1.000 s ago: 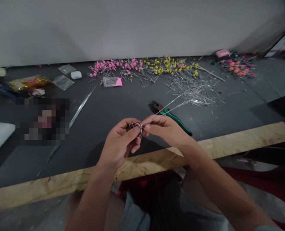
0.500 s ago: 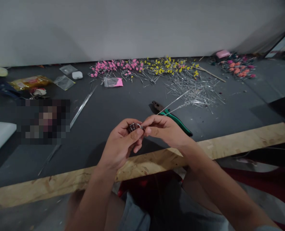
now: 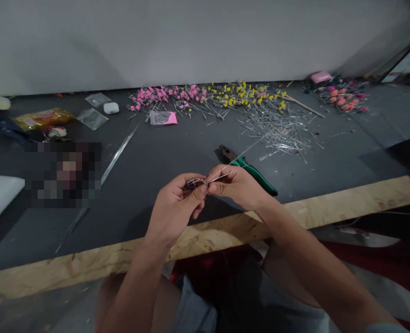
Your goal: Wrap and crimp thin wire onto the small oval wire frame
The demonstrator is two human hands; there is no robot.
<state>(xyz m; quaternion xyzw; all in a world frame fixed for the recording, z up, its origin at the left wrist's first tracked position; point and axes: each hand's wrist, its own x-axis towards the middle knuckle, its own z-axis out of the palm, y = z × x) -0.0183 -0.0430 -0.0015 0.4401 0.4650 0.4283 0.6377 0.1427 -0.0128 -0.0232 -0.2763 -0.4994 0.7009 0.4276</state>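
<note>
A small coil of thin silver wire (image 3: 195, 183) is held between both hands above the near edge of the dark grey worktable (image 3: 163, 152).

The coil is pinched by the closed fingers of the left hand (image 3: 175, 208), while its loose strand ends are gripped by the thumb and forefinger of the right hand (image 3: 237, 187). Green-handled pliers (image 3: 251, 170) are seen lying just behind the right hand, and a heap of cut silver wires (image 3: 277, 127) is spread farther back.
</note>
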